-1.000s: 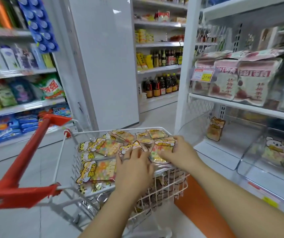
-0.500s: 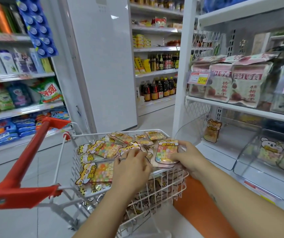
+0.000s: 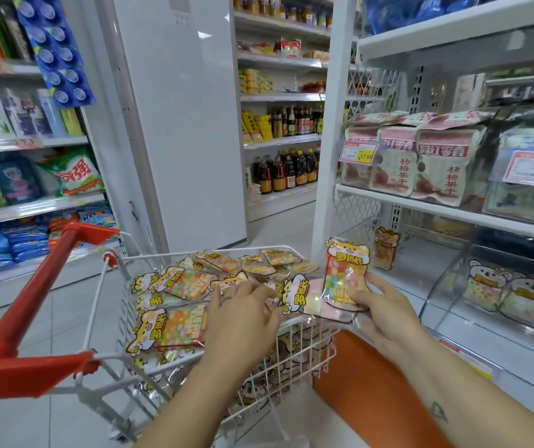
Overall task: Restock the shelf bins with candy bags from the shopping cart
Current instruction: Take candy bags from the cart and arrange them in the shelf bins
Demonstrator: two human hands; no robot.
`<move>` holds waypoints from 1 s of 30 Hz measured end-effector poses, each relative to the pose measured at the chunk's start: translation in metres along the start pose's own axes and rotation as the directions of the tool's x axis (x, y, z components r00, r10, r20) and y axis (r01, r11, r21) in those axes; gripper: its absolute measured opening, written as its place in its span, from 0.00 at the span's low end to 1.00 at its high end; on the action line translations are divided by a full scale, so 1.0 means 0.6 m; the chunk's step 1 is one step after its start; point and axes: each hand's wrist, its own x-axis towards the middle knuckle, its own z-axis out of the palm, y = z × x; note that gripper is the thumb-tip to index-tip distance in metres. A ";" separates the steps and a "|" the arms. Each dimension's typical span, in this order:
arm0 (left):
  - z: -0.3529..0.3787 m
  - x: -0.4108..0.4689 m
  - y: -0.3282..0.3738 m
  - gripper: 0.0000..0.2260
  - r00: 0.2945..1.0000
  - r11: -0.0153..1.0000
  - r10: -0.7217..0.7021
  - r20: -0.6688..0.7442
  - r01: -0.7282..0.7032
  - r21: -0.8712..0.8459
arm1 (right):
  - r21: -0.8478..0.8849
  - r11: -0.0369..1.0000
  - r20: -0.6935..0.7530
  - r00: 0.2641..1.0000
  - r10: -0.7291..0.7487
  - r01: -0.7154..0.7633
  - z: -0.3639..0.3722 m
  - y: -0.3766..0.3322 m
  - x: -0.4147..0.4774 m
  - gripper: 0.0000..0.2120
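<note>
A white wire shopping cart (image 3: 291, 360) with a red handle (image 3: 33, 305) is heaped with clear candy bags (image 3: 188, 282) printed with yellow cartoon cats. My right hand (image 3: 378, 312) holds two of these bags: an upright candy bag (image 3: 346, 273) and a second one (image 3: 304, 295) lying behind it, both lifted just above the cart's right rim. Over the pile, my left hand (image 3: 243, 315) lies with fingers spread, touching the bags. To the right, a clear shelf bin (image 3: 414, 270) has one cat bag (image 3: 386, 250) standing at its back.
A neighbouring clear bin (image 3: 453, 286) holds several koala-print bags (image 3: 517, 295). The shelf above carries large dried-fruit bags (image 3: 420, 160) and price tags. An orange panel (image 3: 372, 389) runs below the bins. A white pillar (image 3: 181, 118) and stocked shelves line the aisle behind the cart.
My right hand has lifted the candy bags off the pile and carried them right, tipping one upright beyond the cart's rim. My left hand has stayed on the pile.
</note>
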 end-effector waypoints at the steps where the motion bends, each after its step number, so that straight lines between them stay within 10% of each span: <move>1: 0.000 -0.002 0.003 0.15 1.000 1.000 0.001 -0.002 -0.001 -0.019 | 0.041 0.999 0.004 1.000 -0.013 0.013 0.000 -0.005 -0.003 0.26; 7: -0.011 -0.010 0.030 0.06 0.999 0.840 -0.047 -0.011 0.033 -0.541 | 0.291 0.955 0.130 0.987 -0.093 0.052 0.019 -0.036 -0.020 0.26; 12: -0.025 -0.012 0.051 0.13 0.938 0.172 -0.047 0.343 0.346 -0.922 | 0.303 0.952 0.250 0.959 -0.134 0.054 0.052 -0.032 -0.045 0.19; 17: -0.024 -0.003 0.052 0.10 0.957 -0.201 -0.192 0.217 0.178 -0.963 | 0.184 0.983 0.335 0.938 -0.083 0.021 0.074 -0.011 -0.058 0.15; 20: -0.040 0.004 0.030 0.10 0.948 -0.141 -0.291 0.129 0.091 -0.986 | -0.018 0.997 0.387 0.920 -0.066 0.079 0.102 -0.004 -0.070 0.15; 24: -0.075 0.013 -0.050 0.15 0.868 0.177 -0.485 -0.104 -0.019 -0.984 | -0.223 0.956 0.310 0.944 -0.116 0.191 0.134 -0.008 -0.051 0.12; 30: -0.087 0.006 -0.107 0.16 0.768 0.416 -0.570 -0.292 -0.037 -0.909 | -0.646 0.657 0.426 0.898 -0.112 0.388 0.172 0.027 -0.028 0.05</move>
